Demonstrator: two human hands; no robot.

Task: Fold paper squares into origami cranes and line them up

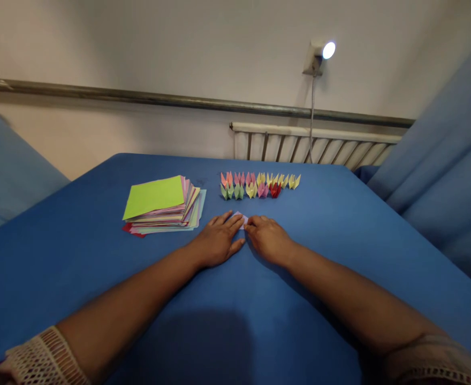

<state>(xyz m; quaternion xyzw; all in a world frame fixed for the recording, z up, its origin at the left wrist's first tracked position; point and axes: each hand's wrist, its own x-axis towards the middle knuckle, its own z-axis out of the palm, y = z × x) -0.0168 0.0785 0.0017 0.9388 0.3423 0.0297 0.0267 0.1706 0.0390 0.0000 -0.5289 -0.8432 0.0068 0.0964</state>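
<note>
A small pale lavender piece of folded paper point(241, 216) lies on the blue table between my hands, partly covered by them. My left hand point(219, 239) rests flat with its fingers stretched out, the fingertips pressing on the paper's left side. Curled fingers of my right hand point(270, 238) grip the paper's right edge. Just beyond stand two rows of small folded paper cranes point(251, 190) in pink, yellow, green and red. A thick stack of coloured paper point(155, 198), bright green on top, sits to the left of my left hand.
The blue-covered table point(311, 321) reaches toward a wall with a metal pipe point(159, 99) and a white radiator point(316, 131). A lit plug-in lamp point(328, 50) is at a wall socket with a hanging cord. Blue curtains point(448, 160) flank both sides.
</note>
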